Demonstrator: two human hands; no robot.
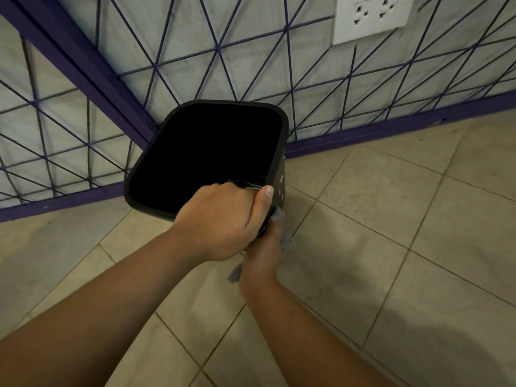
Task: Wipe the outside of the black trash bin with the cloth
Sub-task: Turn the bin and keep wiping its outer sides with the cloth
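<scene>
The black trash bin (156, 174) stands in the corner of the room, its square mouth open toward me and its inside dark. My left hand (220, 222) grips the near rim, fingers curled inside and thumb over the edge. Below it, my right hand (262, 255) holds a grey-blue cloth (279, 217) against the bin's near right outer wall. Only scraps of the cloth show around the fingers. Most of the bin's outside is hidden from this angle.
Two grey walls with purple line patterns and a purple skirting (363, 134) meet behind the bin. A white double socket (371, 18) sits on the right wall. Beige floor tiles (391, 247) spread to the right and toward me.
</scene>
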